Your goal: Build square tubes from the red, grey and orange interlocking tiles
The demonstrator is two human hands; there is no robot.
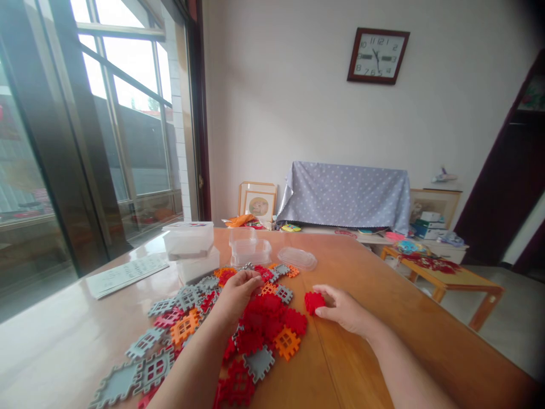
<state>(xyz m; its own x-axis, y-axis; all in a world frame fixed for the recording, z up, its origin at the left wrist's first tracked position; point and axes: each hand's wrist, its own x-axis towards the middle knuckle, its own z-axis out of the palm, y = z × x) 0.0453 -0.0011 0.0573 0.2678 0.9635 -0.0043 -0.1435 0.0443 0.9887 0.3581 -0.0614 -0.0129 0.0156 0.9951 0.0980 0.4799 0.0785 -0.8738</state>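
Observation:
A loose pile of interlocking plastic tiles, in red [250, 342], grey [259, 362] and orange [286, 342], covers the middle of the wooden table [353, 363]. Over the far part of the pile is my left hand [241, 287], its thumb and fingers pinched together; whatever lies between the fingertips is too small to name. To the right of the pile, my right hand [340, 307] grips a red piece [314, 303] between thumb and fingers, just above the tabletop.
Clear plastic boxes [188, 241] and a clear lid [297, 258] stand beyond the pile. Printed sheets [128, 274] lie at the left. A low yellow table [451, 275] is off to the right, and a cloth-covered object [347, 193] stands by the wall.

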